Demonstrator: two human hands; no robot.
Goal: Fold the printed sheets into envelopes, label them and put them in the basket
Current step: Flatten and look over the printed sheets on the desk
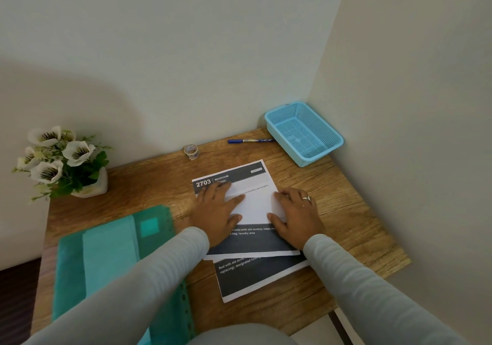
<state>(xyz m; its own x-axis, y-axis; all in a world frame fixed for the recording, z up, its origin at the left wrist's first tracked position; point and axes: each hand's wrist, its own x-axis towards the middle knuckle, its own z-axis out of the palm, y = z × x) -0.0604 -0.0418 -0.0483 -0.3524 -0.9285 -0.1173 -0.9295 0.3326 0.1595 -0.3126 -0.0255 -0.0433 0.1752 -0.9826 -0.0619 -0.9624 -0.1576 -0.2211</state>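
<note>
Head view: we saw both hands lying palm down on the top printed sheet [255,209], which sat near the middle of the wooden table [346,224]. The left hand [218,211] pressed the sheet's left side with straight, slightly spread fingers. The right hand [295,214], wearing a ring [306,198], pressed the right side, fingers straight and close together, thumb held apart. Neither hand pinched anything. The sheet's dark header read "2703 BEDROOM". A second printed sheet [255,278] lay beneath it, sticking out toward the near edge at a slight angle. We noted the blue mesh basket [330,145] in the far right corner against the walls, well apart from the sheets. A blue pen [250,141] lay just beside it, a tape roll [191,151] further left. A green folder [111,248] lay to the left, a flower pot [66,163] behind it.
</note>
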